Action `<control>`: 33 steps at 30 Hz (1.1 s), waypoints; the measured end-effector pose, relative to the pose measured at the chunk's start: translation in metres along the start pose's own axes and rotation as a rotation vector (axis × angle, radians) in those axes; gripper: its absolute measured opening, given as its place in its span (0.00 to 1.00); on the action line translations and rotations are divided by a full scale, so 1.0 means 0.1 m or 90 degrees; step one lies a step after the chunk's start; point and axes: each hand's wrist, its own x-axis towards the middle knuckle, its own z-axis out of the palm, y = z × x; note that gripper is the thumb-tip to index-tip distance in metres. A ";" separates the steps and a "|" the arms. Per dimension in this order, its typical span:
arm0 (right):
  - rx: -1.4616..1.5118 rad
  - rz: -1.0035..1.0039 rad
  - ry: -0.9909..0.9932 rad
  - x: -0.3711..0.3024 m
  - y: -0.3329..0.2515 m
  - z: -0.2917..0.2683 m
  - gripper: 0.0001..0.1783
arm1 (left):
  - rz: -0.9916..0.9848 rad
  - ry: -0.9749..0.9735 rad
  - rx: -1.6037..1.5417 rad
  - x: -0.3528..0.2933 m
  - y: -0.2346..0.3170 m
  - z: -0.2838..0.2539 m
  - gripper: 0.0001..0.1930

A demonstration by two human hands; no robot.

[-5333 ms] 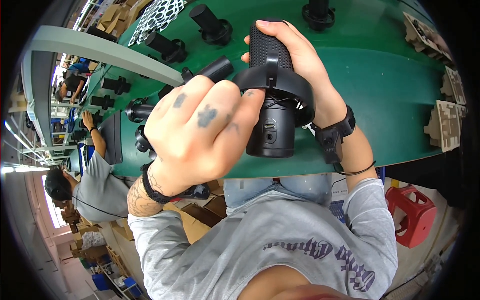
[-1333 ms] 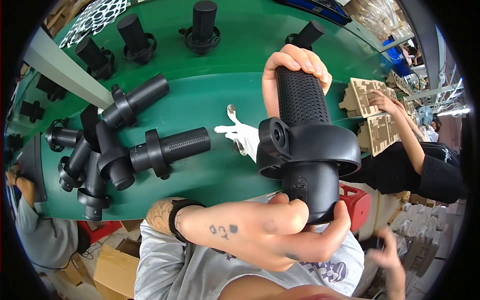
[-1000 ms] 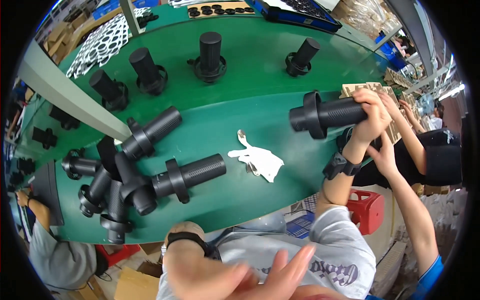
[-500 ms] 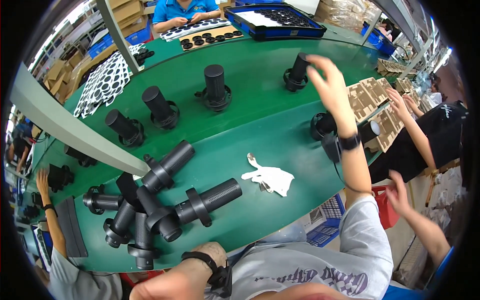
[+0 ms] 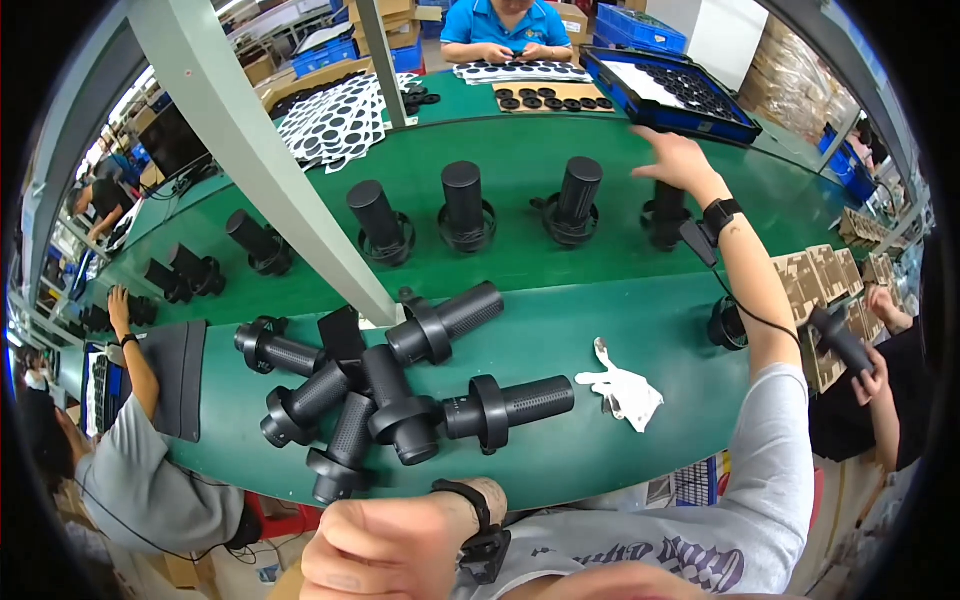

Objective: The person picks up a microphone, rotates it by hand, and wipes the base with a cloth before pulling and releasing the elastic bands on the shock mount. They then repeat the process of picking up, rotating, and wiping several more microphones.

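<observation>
My right hand [image 5: 680, 165] reaches out over the far green strip, fingers spread. Beneath its wrist side stands a black cylindrical device [image 5: 666, 212] with a ring collar, partly hidden by the hand. Close in front of me, my left hand [image 5: 385, 545] is curled into a fist; whatever may be inside is hidden. Beyond the fist lies a pile of similar black cylinders [image 5: 400, 410] with collars, tipped at various angles. More stand upright in a row on the far strip, among them one cylinder [image 5: 578, 195] left of my right hand.
A white glove [image 5: 625, 395] lies on the near green table [image 5: 540, 450]. A grey post [image 5: 260, 150] rises behind the pile. Cardboard trays [image 5: 815, 290] stand at the right, where a co-worker holds a black cylinder [image 5: 840, 342]. Another co-worker's hand [image 5: 118, 305] reaches in at left.
The view has swung left, so the table's things sit farther right. My right hand stays open near the cylinder on the far strip. The co-worker at right now holds a black cylinder.
</observation>
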 end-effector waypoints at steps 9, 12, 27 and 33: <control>0.145 0.010 -0.093 0.05 -0.93 -0.03 0.37 | -0.028 -0.065 0.023 -0.06 0.04 0.04 0.06; 0.407 0.055 0.073 -0.49 -0.83 -0.20 0.33 | -0.149 -0.212 0.055 0.05 0.06 -0.16 0.05; 1.561 -0.205 0.215 -1.80 -0.79 -0.29 0.51 | -0.579 -0.607 0.282 -0.62 -0.08 0.64 0.40; 1.598 -0.193 0.233 -1.84 -0.87 -0.37 0.44 | -0.488 -0.583 0.320 -0.62 -0.10 0.68 0.34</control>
